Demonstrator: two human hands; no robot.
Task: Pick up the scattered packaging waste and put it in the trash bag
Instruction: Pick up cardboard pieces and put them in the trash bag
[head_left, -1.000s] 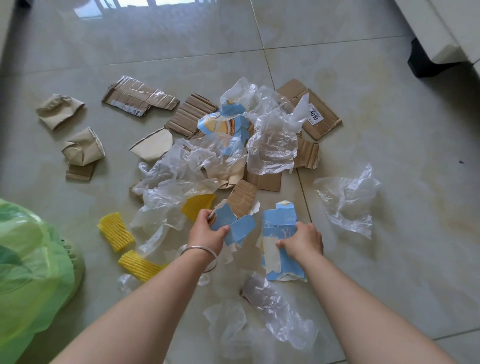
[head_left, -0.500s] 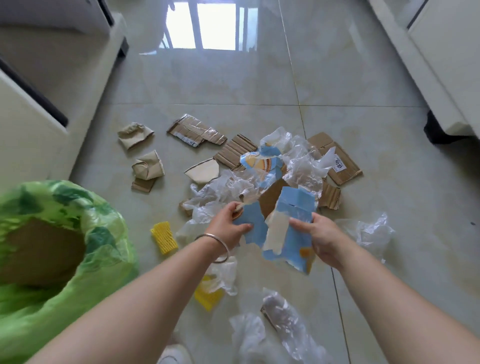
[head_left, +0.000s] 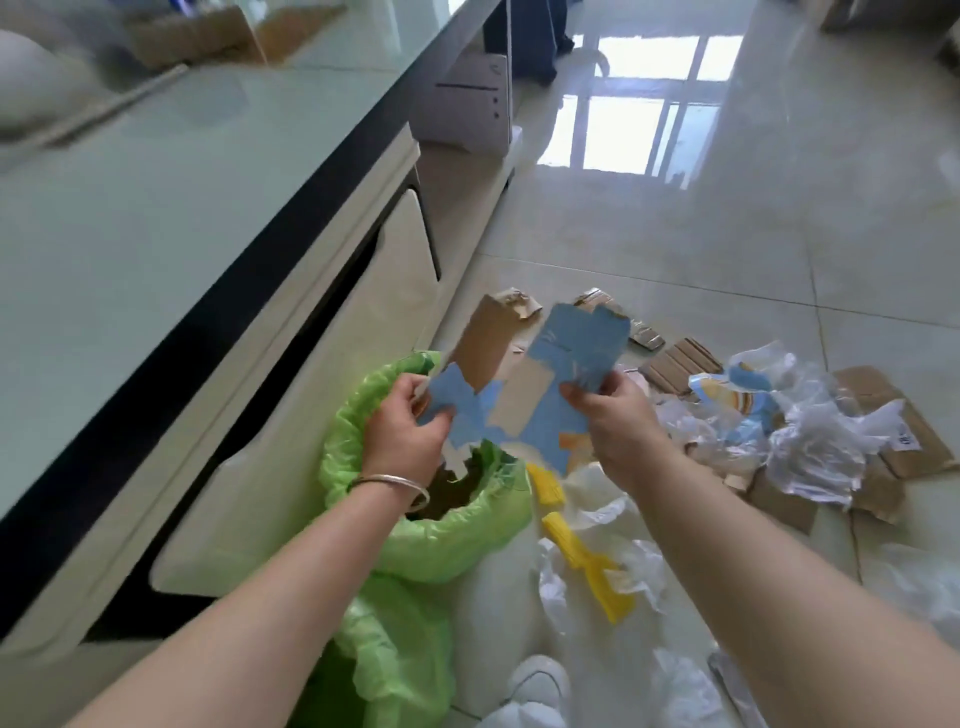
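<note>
Both hands had swung left from the floor pile since half a second earlier: my left hand (head_left: 402, 434) pinched a small blue card scrap (head_left: 449, 400), my right hand (head_left: 618, 421) gripped the larger blue carton piece (head_left: 576, 353). Both pieces hung over the green trash bag (head_left: 363, 415) mouth, unreleased. Plastic film (head_left: 815, 447) and brown cardboard (head_left: 904, 431) remained on the floor, so I judged much collecting left.

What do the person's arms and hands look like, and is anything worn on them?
Both forearms are bare, with no sleeves in view. The left hand has a thin silver-coloured bangle around its wrist. The right hand and its wrist show no jewellery, watch or glove. No rings can be made out on the fingers of either hand.
</note>
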